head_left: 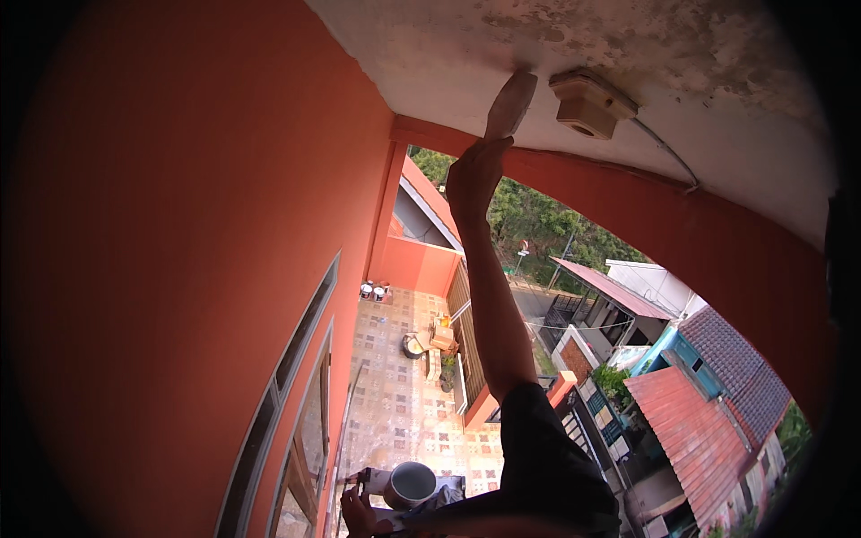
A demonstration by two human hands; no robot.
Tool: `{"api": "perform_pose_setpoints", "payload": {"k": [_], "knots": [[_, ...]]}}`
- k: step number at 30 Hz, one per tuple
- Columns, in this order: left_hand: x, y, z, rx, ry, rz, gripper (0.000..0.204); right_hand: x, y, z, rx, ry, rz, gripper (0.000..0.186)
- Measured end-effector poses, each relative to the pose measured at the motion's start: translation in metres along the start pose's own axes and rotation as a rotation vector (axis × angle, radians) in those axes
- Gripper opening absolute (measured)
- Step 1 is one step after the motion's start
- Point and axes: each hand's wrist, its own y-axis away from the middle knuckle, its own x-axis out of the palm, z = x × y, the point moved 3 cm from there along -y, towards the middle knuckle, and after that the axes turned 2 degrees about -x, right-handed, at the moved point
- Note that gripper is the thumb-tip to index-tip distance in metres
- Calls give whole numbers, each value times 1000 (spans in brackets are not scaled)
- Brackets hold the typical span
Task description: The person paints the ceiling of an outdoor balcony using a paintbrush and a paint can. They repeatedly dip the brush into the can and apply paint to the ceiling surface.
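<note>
My right hand (475, 184) is raised high, its fingers closed round a putty knife (512, 104). The broad, pale blade points up, and its tip meets the white ceiling (439, 67) beside a cream light fitting (594, 104). Low in the view, my left hand (359, 513) is closed at a dark edge; what it grips cannot be made out. Just right of that hand, an open white-grey bucket (411, 485) rests on a small surface. Whatever the bucket holds is hard to see.
An orange wall (197, 206) with window frames (296, 359) rises on the left. Grey cable (665, 148) runs from the fitting. Stained, peeling patches (708, 45) mark the ceiling. Far below lies a tiled floor (395, 394) with paint cans (373, 291) and boxes (442, 337).
</note>
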Motion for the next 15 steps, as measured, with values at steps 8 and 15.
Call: {"api": "perform_pose_setpoints", "payload": {"k": [8,15], "knots": [[-2,-1,-2,1,-12,-9,43,-31,13,20,-80,-44,-96,36],[-2,5,-1,4,-12,-15,39,-26,19,17,538,-854,99,27]]}}
